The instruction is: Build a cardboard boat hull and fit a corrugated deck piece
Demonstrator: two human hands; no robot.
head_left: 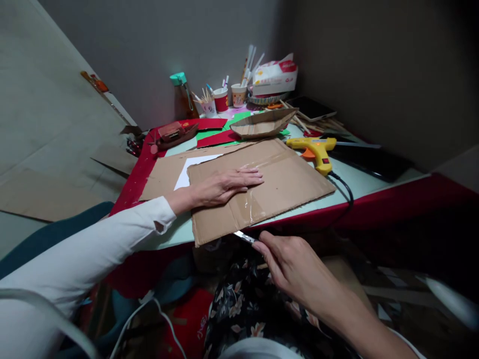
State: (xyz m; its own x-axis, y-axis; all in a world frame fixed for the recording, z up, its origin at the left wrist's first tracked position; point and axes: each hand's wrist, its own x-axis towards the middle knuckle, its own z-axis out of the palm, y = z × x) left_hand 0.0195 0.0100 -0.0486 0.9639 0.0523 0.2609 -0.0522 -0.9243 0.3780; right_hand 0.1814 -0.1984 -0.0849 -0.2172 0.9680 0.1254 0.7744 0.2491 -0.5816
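Observation:
My left hand (228, 185) lies flat on a brown cardboard sheet (288, 182), its fingers stretched out to the right. The sheet juts over the near edge of the table, and a strip of clear tape runs across it. In my right hand (286, 257) is a utility knife (245, 237), its blade pointing up and left at the sheet's near edge. Whether the blade touches the cardboard I cannot tell. Under the sheet's left side lie a white paper (190, 172) and another cardboard piece (157, 174).
A yellow hot glue gun (316, 149) with a black cord rests to the right of the sheet. Behind stand a folded cardboard boat shape (264, 123), red card pieces (211, 123), a bottle (183, 94), paper cups (238, 94) and a dark tablet-like device (310, 108).

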